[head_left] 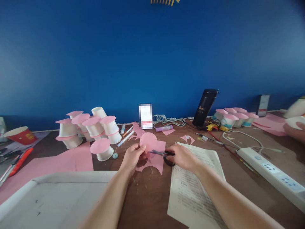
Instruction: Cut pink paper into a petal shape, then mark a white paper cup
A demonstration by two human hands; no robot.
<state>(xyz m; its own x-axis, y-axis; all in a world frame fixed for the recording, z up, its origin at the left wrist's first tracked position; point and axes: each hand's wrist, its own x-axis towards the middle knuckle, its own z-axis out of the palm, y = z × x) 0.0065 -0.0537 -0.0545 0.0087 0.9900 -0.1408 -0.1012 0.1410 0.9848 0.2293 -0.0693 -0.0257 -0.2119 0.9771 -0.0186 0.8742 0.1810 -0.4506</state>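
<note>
Between thumb and fingers my left hand [133, 156] pinches a round piece of pink paper [148, 141]. My right hand [182, 156] is closed around the black handles of a pair of scissors [157, 152], whose blades point left at the paper's lower edge. A pink paper offcut [156, 163] with curved cut edges lies around and below the blades; whether it still joins the round piece I cannot tell. Under my right forearm rests a printed sheet [195, 197].
White paper cups [105, 155] topped with pink discs are stacked on the left. A red cup [21, 135] lies tilted beyond them. Behind stand a phone [145, 116] and a black flask [205, 108]. A power strip [274, 175] and another person's hand [294, 132] are at right.
</note>
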